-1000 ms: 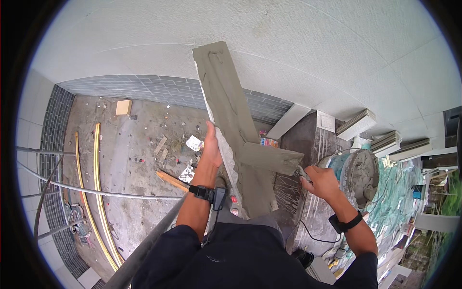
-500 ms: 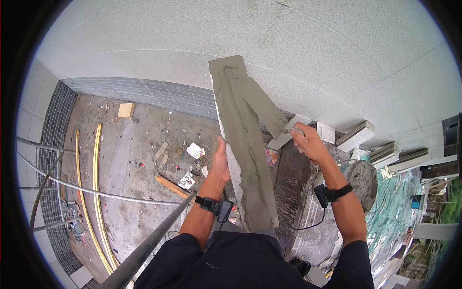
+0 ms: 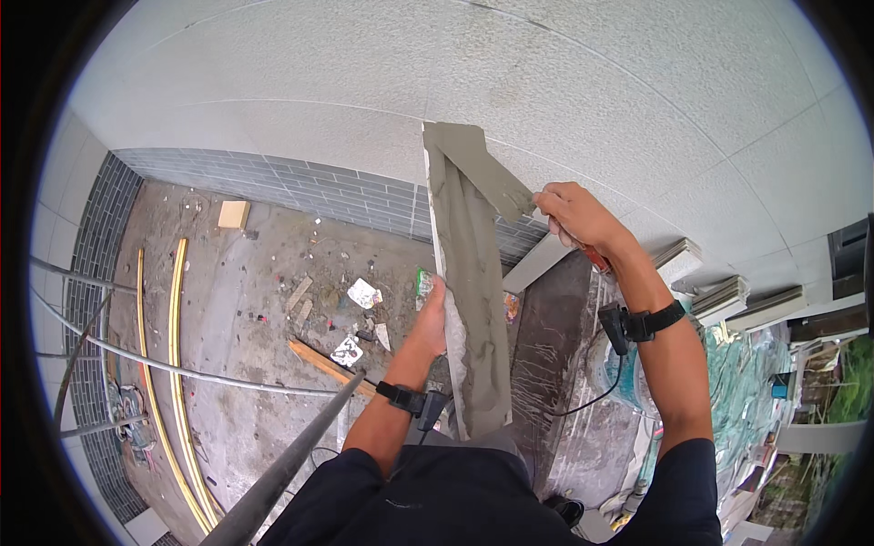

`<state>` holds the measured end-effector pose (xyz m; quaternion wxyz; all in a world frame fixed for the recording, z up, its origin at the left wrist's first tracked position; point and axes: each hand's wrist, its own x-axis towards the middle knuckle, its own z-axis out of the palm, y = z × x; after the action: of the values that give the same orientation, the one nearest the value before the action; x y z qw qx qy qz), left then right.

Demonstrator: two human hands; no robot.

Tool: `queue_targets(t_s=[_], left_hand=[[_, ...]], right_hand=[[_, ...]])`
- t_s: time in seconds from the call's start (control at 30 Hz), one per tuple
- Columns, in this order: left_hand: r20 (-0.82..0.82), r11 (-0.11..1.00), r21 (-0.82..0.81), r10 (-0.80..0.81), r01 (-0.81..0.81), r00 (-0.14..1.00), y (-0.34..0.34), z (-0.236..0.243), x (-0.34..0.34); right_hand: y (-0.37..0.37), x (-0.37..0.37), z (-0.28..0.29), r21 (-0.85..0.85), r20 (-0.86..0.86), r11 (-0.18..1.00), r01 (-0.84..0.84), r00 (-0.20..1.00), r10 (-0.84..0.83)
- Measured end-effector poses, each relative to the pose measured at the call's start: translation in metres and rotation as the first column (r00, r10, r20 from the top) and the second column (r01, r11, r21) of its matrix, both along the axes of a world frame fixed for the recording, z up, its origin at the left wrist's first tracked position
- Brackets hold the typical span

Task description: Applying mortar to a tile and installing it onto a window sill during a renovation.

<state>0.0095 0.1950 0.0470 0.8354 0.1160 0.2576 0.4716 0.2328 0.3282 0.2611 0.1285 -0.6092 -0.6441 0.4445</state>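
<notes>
Left hand: it holds the long tile from the side and from behind, fingers closed around its edge, so the tile stands almost upright in front of the person.
Right hand: closed around the red handle of a trowel; the blade lies flat on the top part of the tile.
Tile: long and narrow, raised between both hands, its lower end near the person's waist and its upper end before the pale wall.
Mortar: a grey wet layer covers nearly the whole visible face of the tile.
Progress: the coating looks almost complete, I judge; the trowel works only at the upper end, and the tile is not yet on any surface.
Wristbands: a black band with a small device sits on each wrist.
Ground below: far under the person, with debris, a wooden strip, yellow pipes.
Scaffold pole: grey, probably metal, just beside the left forearm.
</notes>
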Motion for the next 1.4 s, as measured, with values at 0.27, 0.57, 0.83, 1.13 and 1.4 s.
queue_targets(t_s=[0.27, 0.57, 0.83, 1.13, 1.4], left_hand=[[-0.066, 0.998, -0.061, -0.021, 0.017, 0.998, 0.001, 0.006, -0.003], [0.012, 1.0, -0.028, -0.004, 0.004, 1.0, 0.008, -0.017, -0.001], [-0.033, 0.998, -0.058, 0.017, -0.019, 0.999, 0.014, -0.027, -0.008], [-0.04, 0.998, -0.013, 0.065, -0.066, 0.997, 0.017, -0.003, -0.019], [-0.011, 0.981, -0.005, 0.192, -0.192, 0.981, 0.027, -0.003, -0.031]], right_hand=[[-0.003, -0.001, -0.013, 0.204, 0.28, 0.978, -0.039, 0.96, -0.02], [-0.055, 0.004, -0.028, -0.346, -0.16, 0.933, 0.1, 0.973, -0.164], [-0.114, 0.013, -0.036, -0.223, 0.117, 0.975, -0.013, 0.992, 0.04], [-0.167, 0.035, -0.048, -0.501, -0.024, 0.863, 0.067, 0.996, -0.091], [-0.228, 0.046, -0.052, -0.218, 0.22, 0.965, -0.143, 0.956, 0.192]])
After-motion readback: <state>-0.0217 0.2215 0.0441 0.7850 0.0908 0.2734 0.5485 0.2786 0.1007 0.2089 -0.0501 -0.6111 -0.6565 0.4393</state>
